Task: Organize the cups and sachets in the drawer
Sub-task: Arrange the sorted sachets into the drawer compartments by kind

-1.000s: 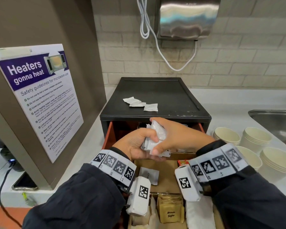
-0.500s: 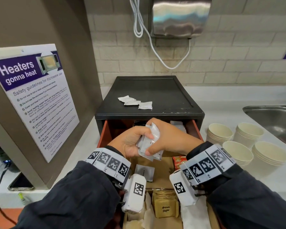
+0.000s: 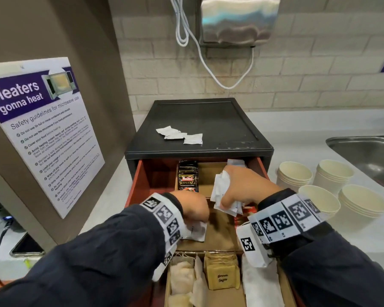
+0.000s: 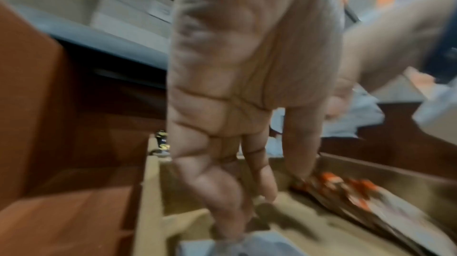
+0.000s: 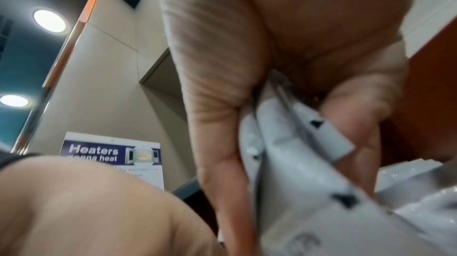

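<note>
- Two hands are over the open drawer (image 3: 142, 176), which is pulled out of the black cabinet (image 3: 200, 120) toward me.
- My right hand (image 3: 244, 187) is curled round a bundle of white sachets (image 3: 220, 191); the right wrist view shows thumb and fingers pinching the same bundle (image 5: 296, 162). It hangs over the drawer's right side, at about 1 o'clock from the drawer's middle.
- My left hand (image 3: 193, 207) reaches down into the cardboard tray (image 3: 220, 231) in the middle of the drawer. In the left wrist view its fingers (image 4: 222, 172) point downward, mostly straight, toward the tray floor; that view is blurred, so I cannot tell whether they pinch anything.
- One white sachet (image 3: 196, 231) lies on the tray floor just under my left hand, at about 6 o'clock from it.
- Black coffee sachets (image 3: 188, 176), printed SUPREMO, stand in a back compartment at 12 o'clock from my left hand.
- Red-and-orange sachets (image 3: 248, 211) lie at the tray's right edge, partly under my right hand.
- Brown sugar packets (image 3: 222, 273) fill a front compartment, with pale tea bags (image 3: 182, 275) to their left at 9 o'clock.
- Three loose white sachets (image 3: 180, 135) lie on top of the cabinet.
- Four stacks of paper cups (image 3: 333, 180) stand on the counter (image 3: 297, 127) at 3 o'clock from the drawer, touching one another.
- A steel sink (image 3: 368, 156) sits beyond the cups, and a microwave safety poster (image 3: 42, 134) is on the panel at 9 o'clock.
</note>
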Tool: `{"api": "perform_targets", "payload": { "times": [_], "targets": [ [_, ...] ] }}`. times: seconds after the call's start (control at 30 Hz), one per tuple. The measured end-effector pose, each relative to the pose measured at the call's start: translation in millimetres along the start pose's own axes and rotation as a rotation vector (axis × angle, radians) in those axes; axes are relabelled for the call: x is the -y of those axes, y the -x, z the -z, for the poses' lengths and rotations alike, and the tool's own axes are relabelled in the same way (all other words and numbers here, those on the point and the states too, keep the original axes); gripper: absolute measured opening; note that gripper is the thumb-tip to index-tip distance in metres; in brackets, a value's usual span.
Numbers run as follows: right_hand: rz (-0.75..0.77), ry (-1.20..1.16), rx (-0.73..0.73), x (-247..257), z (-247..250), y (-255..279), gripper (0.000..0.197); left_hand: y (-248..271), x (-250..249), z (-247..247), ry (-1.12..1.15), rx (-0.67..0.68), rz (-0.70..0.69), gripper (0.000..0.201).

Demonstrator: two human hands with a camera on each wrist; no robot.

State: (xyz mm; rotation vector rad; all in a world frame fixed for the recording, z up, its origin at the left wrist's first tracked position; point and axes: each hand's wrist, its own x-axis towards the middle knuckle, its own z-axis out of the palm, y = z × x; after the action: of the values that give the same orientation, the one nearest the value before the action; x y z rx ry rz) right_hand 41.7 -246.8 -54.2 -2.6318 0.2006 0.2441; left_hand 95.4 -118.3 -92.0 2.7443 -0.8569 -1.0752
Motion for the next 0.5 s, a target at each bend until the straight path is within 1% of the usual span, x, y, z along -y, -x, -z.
{"api": "perform_targets", "payload": {
  "times": [0.03,0.07,0.13,0.17,0.27,0.37,0.43,0.5],
  "targets": [
    [-0.008,0.024,0.006,0.6,-1.5,-0.4,0.067,-0.5,-5.3,-4.3,-0.239,0.025,-0.034,0.031],
    [-0.015,0.042,0.007,0.8,-2.7,-1.2,0.068,-0.5,-10.5,-8.7,-0.404,0.029,-0.055,0.033],
    [-0.023,0.066,0.002,0.5,-4.5,-1.9,0.069,-2.1,-20.4,-17.5,-0.586,-0.011,-0.091,0.038],
    [-0.027,0.075,0.005,0.2,-5.5,-1.8,0.069,-4.2,-23.0,-21.0,-0.638,-0.027,-0.111,0.04],
    [-0.046,0.083,0.027,-0.1,-9.2,-1.6,0.073,-5.2,-26.7,-25.3,-0.695,-0.011,-0.087,0.043],
    [-0.049,0.082,0.029,0.6,-12.2,-3.5,0.074,-2.3,-23.5,-24.1,-0.702,-0.013,-0.076,0.038],
    [-0.048,0.071,0.042,1.8,-13.6,-4.9,0.071,1.7,-18.4,-19.1,-0.691,-0.035,-0.083,0.036],
    [-0.034,0.081,0.057,2.7,-15.2,-5.6,0.063,7.3,-12.2,-10.4,-0.64,-0.077,-0.093,0.032]
  ]
}}
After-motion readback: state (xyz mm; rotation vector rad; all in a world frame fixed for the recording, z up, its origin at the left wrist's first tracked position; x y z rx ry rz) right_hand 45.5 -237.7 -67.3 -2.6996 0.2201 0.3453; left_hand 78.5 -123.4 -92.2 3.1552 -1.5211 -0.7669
